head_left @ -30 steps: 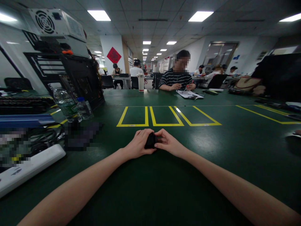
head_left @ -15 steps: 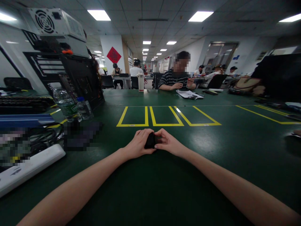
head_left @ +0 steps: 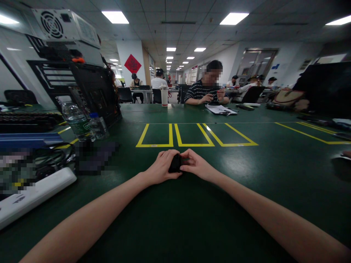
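A small, dark, blocky black object point(head_left: 174, 164) is on or just above the green table point(head_left: 175, 219), in front of me. My left hand point(head_left: 161, 166) wraps round its left side, fingers over the top and thumb along the near edge. From the right, my right hand point(head_left: 196, 165) meets it with bent fingers and the thumb at its near right corner. Both hands cover much of the object, so its exact kind cannot be made out.
Yellow tape outlines point(head_left: 194, 145) mark the table beyond my hands. At left are a white power strip point(head_left: 38, 197), a water bottle point(head_left: 75, 120), a smaller blue-capped bottle point(head_left: 98, 126) and computer parts point(head_left: 93, 91). A person point(head_left: 205, 89) sits opposite behind a clipboard point(head_left: 221, 109).
My hands and the black object stay almost in place; my right fingers shift very slightly at its right side. The person opposite moves a little.
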`<state>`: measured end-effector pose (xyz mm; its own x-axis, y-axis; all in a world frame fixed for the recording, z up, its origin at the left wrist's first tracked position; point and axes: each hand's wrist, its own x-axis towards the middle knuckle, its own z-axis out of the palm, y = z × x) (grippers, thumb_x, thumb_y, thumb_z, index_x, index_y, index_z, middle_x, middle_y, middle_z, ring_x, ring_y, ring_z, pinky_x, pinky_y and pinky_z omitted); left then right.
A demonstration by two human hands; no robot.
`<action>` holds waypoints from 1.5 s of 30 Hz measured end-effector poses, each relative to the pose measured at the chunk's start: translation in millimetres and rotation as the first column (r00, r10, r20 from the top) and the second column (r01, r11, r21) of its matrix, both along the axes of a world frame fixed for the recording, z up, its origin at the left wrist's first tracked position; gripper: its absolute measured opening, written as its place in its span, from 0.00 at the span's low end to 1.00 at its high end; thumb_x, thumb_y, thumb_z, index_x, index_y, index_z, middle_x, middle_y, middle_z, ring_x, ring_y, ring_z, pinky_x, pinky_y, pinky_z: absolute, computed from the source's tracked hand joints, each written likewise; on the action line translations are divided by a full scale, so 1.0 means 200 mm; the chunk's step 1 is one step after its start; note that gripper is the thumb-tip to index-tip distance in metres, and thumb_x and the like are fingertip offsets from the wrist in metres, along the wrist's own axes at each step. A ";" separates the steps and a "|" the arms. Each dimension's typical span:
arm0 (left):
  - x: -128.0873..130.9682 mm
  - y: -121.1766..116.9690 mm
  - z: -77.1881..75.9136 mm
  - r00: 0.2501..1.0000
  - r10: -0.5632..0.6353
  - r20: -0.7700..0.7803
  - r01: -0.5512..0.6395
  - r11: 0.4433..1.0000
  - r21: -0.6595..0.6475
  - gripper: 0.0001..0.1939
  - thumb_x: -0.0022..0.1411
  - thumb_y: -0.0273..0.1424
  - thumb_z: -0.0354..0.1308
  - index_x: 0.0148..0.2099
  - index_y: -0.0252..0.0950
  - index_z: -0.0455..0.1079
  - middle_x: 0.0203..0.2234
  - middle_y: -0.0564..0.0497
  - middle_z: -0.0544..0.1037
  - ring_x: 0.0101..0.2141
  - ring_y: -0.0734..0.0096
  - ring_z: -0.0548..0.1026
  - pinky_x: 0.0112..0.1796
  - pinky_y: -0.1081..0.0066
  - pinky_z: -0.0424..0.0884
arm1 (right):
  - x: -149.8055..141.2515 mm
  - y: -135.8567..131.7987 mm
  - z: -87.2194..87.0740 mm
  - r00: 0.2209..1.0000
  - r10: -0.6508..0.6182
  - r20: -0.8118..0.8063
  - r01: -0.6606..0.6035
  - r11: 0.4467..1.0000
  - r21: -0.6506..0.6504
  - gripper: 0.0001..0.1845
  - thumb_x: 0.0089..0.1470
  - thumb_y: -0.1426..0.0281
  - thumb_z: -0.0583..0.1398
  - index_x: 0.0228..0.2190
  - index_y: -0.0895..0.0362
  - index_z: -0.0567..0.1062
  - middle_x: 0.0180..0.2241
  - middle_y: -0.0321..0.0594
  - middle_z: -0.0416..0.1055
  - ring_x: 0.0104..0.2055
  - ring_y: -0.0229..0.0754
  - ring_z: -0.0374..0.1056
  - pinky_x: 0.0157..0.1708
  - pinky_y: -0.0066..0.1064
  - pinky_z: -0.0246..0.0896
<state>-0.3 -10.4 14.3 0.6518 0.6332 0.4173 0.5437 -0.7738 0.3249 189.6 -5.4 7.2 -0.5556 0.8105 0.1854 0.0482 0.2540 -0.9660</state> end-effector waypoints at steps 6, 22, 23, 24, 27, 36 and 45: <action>0.00 0.00 0.00 1.000 -0.001 0.004 0.001 1.000 0.006 0.30 0.51 0.36 0.58 0.52 0.39 0.49 0.44 0.47 0.63 0.46 0.60 0.63 0.49 0.59 0.54 | -0.01 -0.01 0.00 1.000 -0.017 -0.024 0.017 1.000 0.018 0.12 0.45 0.71 0.60 0.34 0.55 0.64 0.39 0.36 0.63 0.44 0.41 0.64 0.45 0.39 0.61; 0.00 0.00 0.00 1.000 0.000 0.002 0.000 1.000 0.003 0.30 0.51 0.36 0.57 0.53 0.39 0.48 0.45 0.47 0.63 0.47 0.60 0.63 0.49 0.59 0.53 | -0.01 0.00 0.01 1.000 0.001 -0.012 -0.001 1.000 0.013 0.12 0.47 0.70 0.59 0.37 0.54 0.64 0.38 0.36 0.62 0.41 0.39 0.65 0.42 0.36 0.62; 0.00 0.00 0.00 1.000 -0.002 0.004 0.002 1.000 0.005 0.30 0.51 0.36 0.57 0.53 0.39 0.48 0.45 0.47 0.63 0.47 0.60 0.63 0.49 0.59 0.53 | -0.01 0.00 0.00 1.000 -0.020 -0.011 0.020 0.999 0.025 0.11 0.48 0.69 0.58 0.36 0.55 0.64 0.38 0.36 0.63 0.41 0.39 0.65 0.42 0.37 0.62; 0.00 0.00 0.00 1.000 -0.003 0.005 0.003 1.000 0.007 0.30 0.51 0.36 0.57 0.53 0.39 0.48 0.45 0.47 0.63 0.47 0.60 0.63 0.49 0.59 0.53 | -0.01 0.00 0.00 0.999 -0.039 -0.007 0.039 0.999 0.034 0.10 0.49 0.69 0.57 0.36 0.55 0.64 0.38 0.36 0.63 0.41 0.39 0.65 0.43 0.37 0.61; 0.00 0.00 0.00 1.000 -0.009 0.009 0.009 1.000 0.008 0.29 0.51 0.36 0.57 0.52 0.39 0.48 0.45 0.47 0.63 0.47 0.61 0.63 0.49 0.60 0.53 | -0.01 0.01 -0.01 0.997 -0.072 0.025 0.071 0.997 0.029 0.13 0.49 0.69 0.57 0.39 0.55 0.64 0.40 0.38 0.63 0.45 0.40 0.62 0.47 0.39 0.58; 0.00 0.00 -0.01 1.000 -0.004 0.005 0.004 1.000 0.017 0.29 0.51 0.36 0.58 0.52 0.39 0.49 0.44 0.47 0.63 0.46 0.61 0.63 0.49 0.60 0.53 | 0.01 -0.01 0.01 0.999 0.035 -0.020 -0.036 0.999 -0.008 0.18 0.43 0.71 0.62 0.37 0.54 0.63 0.40 0.37 0.62 0.43 0.41 0.64 0.43 0.38 0.61; 0.00 0.00 0.00 1.000 -0.005 0.002 0.005 1.000 0.006 0.30 0.51 0.35 0.58 0.53 0.38 0.48 0.45 0.47 0.63 0.47 0.61 0.62 0.49 0.60 0.53 | -0.01 0.01 0.01 0.999 -0.047 0.003 0.047 0.999 -0.023 0.14 0.47 0.70 0.59 0.38 0.57 0.64 0.39 0.39 0.63 0.45 0.40 0.62 0.48 0.39 0.57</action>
<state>0.0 -10.5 14.4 0.6543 0.6272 0.4224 0.5392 -0.7786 0.3210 187.0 -4.0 8.3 -0.5168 0.8401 0.1647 0.0619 0.2286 -0.9716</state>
